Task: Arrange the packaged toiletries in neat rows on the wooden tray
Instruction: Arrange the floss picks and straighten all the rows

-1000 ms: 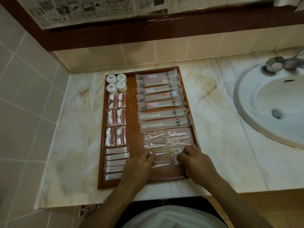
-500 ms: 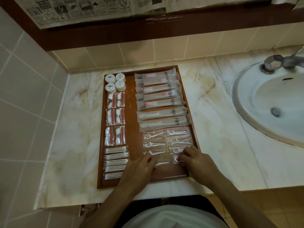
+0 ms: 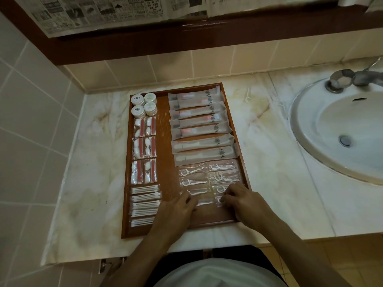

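Head view looks down on your two hands working at the near right corner of the flat rectangular brown wooden tray (image 3: 164,162), which lies on the pale marble counter (image 3: 269,162) beside the white round sink basin (image 3: 342,129). Most of the sorting looks done: four small round white soap packets (image 3: 143,105) sit at the far left corner, clear packets of red-and-white items (image 3: 144,151) run below them, clear packets of white cotton swabs (image 3: 145,206) close that column, and long frosted toothbrush sleeves (image 3: 202,129) are stacked in a row on the right. You are on the last group, the clear packets of white floss picks (image 3: 209,177), laid in two short columns below the sleeves. Your left hand (image 3: 176,212) rests over the nearest packet of the left column, fingertips touching it with the fingers loosely bent; whether it pinches the film, I cannot tell. Your right hand (image 3: 246,204) has its fingers curled onto the nearest packet of the right column, seemingly nipping its edge. Next, I judge, you need to square these two nearest packets against those above, keeping edges parallel and the thin film flat, as it will likely slide or crumple easily. One loose white floss pick (image 3: 247,95) lies on the counter, well apart from the tray.
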